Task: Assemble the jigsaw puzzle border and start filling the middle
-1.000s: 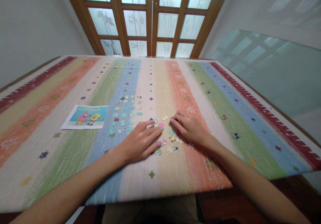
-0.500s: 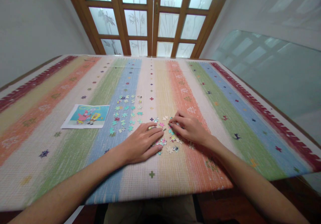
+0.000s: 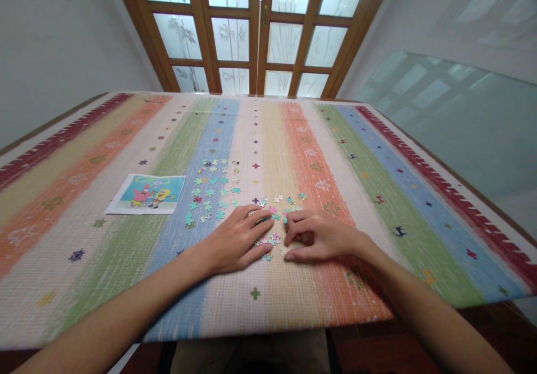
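My left hand (image 3: 240, 236) lies palm down on the cloth with its fingers apart, partly over a small cluster of jigsaw pieces (image 3: 274, 238). Across the gap, my right hand (image 3: 321, 233) is curved over other pieces, thumb and fingertips apart; its palm side hides what lies beneath. Loose jigsaw pieces (image 3: 290, 200) show just beyond its knuckles. Left of my hands, several mostly turquoise jigsaw pieces (image 3: 210, 193) are spread in loose rows. A printed cartoon picture (image 3: 150, 193) lies flat further left.
A striped tablecloth (image 3: 255, 312) covers the wide table up to its edges. Wooden doors with frosted panes (image 3: 230, 38) stand behind the far edge. A glass panel (image 3: 453, 117) leans along the wall at the right.
My right hand has shifted nearer to me, and its thumb has spread from the fingers. Pieces it covered at the back now show. My left hand keeps its place.
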The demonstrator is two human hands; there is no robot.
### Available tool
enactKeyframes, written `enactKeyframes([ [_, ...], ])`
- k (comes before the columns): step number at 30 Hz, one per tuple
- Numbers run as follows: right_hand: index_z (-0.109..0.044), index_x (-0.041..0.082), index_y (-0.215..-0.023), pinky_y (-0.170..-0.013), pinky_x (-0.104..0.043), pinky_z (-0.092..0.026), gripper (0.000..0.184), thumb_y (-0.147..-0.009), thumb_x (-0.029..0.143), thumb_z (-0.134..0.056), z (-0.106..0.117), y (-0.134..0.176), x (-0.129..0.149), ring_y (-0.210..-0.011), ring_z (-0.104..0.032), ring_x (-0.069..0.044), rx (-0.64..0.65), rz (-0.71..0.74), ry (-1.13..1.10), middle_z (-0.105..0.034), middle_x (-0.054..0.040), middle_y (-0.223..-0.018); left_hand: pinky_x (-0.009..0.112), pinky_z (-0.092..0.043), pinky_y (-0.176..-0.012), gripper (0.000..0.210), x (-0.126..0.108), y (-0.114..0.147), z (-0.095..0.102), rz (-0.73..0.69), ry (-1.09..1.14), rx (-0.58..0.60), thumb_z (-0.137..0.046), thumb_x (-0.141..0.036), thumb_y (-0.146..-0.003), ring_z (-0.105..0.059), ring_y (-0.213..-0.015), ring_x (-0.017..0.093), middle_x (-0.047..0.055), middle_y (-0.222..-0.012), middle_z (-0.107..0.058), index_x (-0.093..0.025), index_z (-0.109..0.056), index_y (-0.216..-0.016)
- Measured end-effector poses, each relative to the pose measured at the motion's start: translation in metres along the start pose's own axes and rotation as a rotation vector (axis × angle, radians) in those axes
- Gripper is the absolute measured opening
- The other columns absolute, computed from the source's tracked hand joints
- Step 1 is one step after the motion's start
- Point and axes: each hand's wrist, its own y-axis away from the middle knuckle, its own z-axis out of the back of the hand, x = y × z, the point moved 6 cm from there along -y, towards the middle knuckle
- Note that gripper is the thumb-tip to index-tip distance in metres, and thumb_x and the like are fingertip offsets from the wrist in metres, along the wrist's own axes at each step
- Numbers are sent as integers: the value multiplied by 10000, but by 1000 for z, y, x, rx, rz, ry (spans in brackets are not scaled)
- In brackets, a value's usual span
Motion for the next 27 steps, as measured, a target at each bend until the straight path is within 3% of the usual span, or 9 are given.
enactKeyframes([
  [4,-768,161,-898,-653,-269,-400,284,-877,439,-818,-7,1,-2,-693,-545,-128,50,0,33,-615,-8,-799,493,-473,-1087,379,-1,0,-1,-11,9,18,-499,-407,-1070,-524,-1288,334,146,-1336,-657,-135,-609,-1309],
  [9,-747,157,-876,-648,-268,-387,225,-908,377,-781,-11,0,-2,-684,-536,-129,46,16,48,-612,-7,-780,490,-471,-1081,366,-2,-1,1,-36,52,12,-499,-389,-1072,-538,-1288,316,113,-1327,-686,-167,-596,-1347],
  [14,-703,163,-803,-624,-268,-364,214,-935,330,-686,-9,-2,4,-651,-513,-125,37,22,44,-573,5,-722,486,-476,-1070,351,11,0,24,-9,22,-76,-512,-288,-1046,-558,-1261,298,114,-1307,-693,-177,-573,-1374],
  [18,-635,172,-702,-612,-270,-355,288,-966,268,-572,-8,-3,6,-627,-493,-120,41,15,23,-551,3,-676,493,-484,-1028,309,24,4,39,10,-20,-97,-562,-266,-970,-580,-1193,303,112,-1230,-701,-194,-626,-1264],
  [27,-671,176,-773,-633,-273,-364,197,-942,265,-625,-6,-3,-1,-669,-532,-131,8,-70,95,-631,-26,-738,518,-473,-966,339,26,8,33,-18,-86,-17,-584,-398,-936,-574,-1155,348,141,-1185,-692,-161,-648,-1168],
])
